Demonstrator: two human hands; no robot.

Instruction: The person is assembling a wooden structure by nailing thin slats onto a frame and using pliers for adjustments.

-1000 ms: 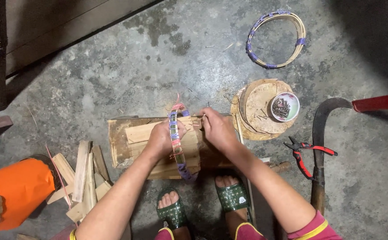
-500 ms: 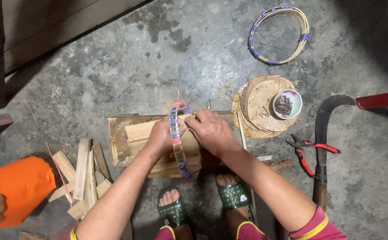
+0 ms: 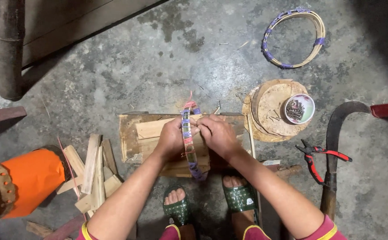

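Both hands meet over a low wooden block (image 3: pixel 131 129) on the concrete floor (image 3: pixel 158 58): the left hand (image 3: pixel 172 138) is closed around a thin ring (image 3: pixel 187 142) wound with purple and green strips, held on edge over the block, and the right hand (image 3: pixel 216 134) pinches the same ring near its upper part, fingers curled tight. Largest around them, a dark pole (image 3: pixel 8 49) stands at the upper left beside a plank wall, and an orange cylinder (image 3: pixel 31 178) with a studded band lies at the lower left. A pile of split wooden slats (image 3: pixel 94 169) rests just left of the block, flat and pale. To the right sits a round stack of rough wooden discs (image 3: pixel 269 115), and on it a small bowl (image 3: pixel 299 108) holding dark little pieces, too small to tell apart. Farther right lies a curved dark blade (image 3: pixel 336 133) with a red part at the frame edge, with red-handled pliers (image 3: pixel 319 156) touching it. At the top right lies a second hoop (image 3: pixel 294 39) of pale cane, partly wrapped in purple. Green sandals (image 3: pixel 240 198) show beneath the forearms, just under the block.
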